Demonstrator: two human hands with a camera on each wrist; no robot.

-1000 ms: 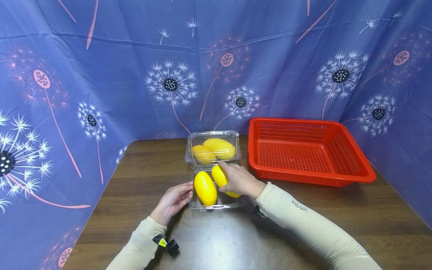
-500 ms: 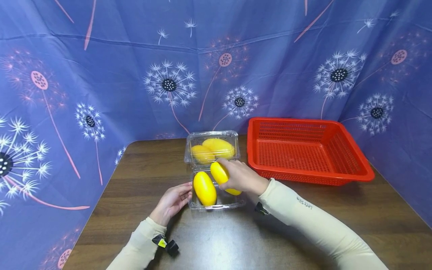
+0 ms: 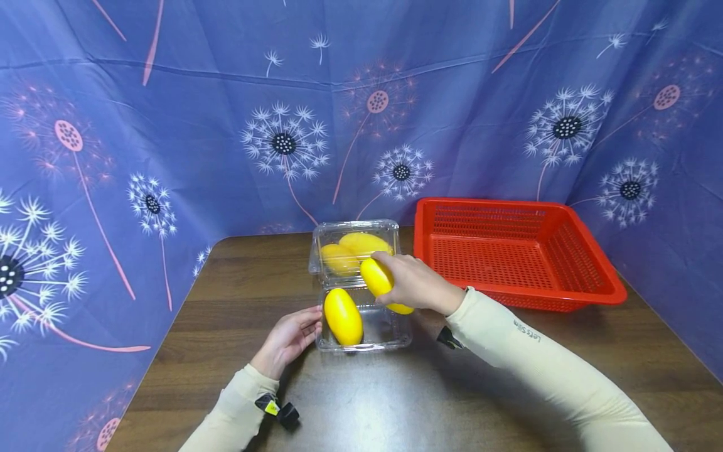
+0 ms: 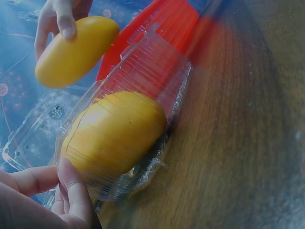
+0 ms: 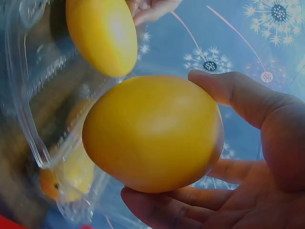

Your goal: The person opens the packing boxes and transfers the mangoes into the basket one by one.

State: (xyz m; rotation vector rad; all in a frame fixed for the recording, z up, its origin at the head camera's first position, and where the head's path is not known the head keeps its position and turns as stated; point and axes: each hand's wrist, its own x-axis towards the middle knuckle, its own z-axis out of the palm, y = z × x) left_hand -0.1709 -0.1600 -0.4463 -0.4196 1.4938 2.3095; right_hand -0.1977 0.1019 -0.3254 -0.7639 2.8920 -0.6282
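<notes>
My right hand (image 3: 418, 282) grips a yellow mango (image 3: 375, 276), raised above the back right of an open clear plastic container (image 3: 384, 326). In the right wrist view, the thumb is on one side of this mango (image 5: 152, 133) and the fingers are on the other. A second mango (image 3: 343, 317) lies in the left half of the container. My left hand (image 3: 290, 336) is at the container's left side; the left wrist view shows its thumb and fingers pinching the plastic edge. Just behind, two mangoes (image 3: 357, 243) show through clear ribbed plastic.
An open red plastic basket (image 3: 525, 290) stands at the back right of the wooden table (image 3: 254, 276). A blue dandelion-print cloth (image 3: 226, 113) hangs behind the table and along its sides.
My right hand has lifted the mango out of the container, up and slightly to the right. My left hand and the other mangoes have stayed in place.
</notes>
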